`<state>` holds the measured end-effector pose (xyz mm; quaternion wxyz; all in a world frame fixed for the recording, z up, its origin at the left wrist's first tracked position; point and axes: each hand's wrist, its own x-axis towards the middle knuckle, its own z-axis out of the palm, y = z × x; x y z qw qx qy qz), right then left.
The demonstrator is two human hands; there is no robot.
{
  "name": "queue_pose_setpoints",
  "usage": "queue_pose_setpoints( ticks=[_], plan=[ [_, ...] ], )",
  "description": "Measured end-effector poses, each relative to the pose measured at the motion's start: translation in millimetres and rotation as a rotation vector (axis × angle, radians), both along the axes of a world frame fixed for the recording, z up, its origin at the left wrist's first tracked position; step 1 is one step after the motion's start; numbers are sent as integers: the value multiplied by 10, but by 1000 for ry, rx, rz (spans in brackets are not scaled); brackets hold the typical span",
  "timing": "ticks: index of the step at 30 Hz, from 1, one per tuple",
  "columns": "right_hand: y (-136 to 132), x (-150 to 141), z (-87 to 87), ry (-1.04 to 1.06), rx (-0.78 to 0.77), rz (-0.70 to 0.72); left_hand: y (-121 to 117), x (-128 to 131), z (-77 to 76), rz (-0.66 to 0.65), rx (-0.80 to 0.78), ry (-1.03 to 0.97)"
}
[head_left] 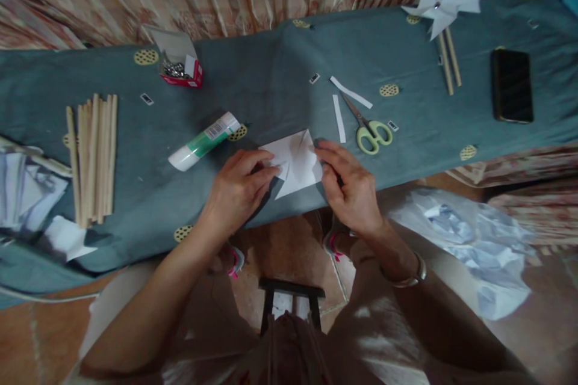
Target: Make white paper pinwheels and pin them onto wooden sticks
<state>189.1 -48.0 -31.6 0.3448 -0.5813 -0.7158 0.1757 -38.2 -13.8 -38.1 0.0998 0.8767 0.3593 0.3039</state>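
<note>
Head view: a folded white paper (300, 168) is being held at the near edge of the cloth-covered worktop (275, 84), about midway along it. Its left flap is being pinched between thumb and forefinger by the left hand (237, 186), seemingly so that the fold cannot spring up. Its right edge is being touched by the bent fingers of the right hand (354, 192), presumably for steadying; whether it is being gripped from beneath cannot be told. Crisp creases and sharp corners are being shown by the thin sheet. Beyond the left hand, a smooth, cylindrical glue stick (208, 139) is being supported slantwise, apparently within easy reach. Green-handled scissors (360, 121) are being flanked by narrow paper strips (339, 119). Toward the far edge, small shiny metal pieces (176, 70) are being contained by an open cardboard box (178, 80), probably against scattering. On the left, round wooden sticks (94, 162) are being grouped roughly parallel. Near the far edge, rightward, a pointed paper pinwheel (454, 3) is being displayed.
</note>
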Motion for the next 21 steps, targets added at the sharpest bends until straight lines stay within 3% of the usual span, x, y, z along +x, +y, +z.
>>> queue_pose_setpoints(
  ticks=[3, 14, 21],
  plan=[
    [-46, -12, 26, 19, -4, 0, 19, -42, 16, 2, 27, 19],
    [-108, -56, -10, -61, 62, 15, -32, 2, -36, 24, -104, -87],
    [-148, -72, -7, -52, 53, 0, -109, 31, 25, 114, -159, -95]
  ],
)
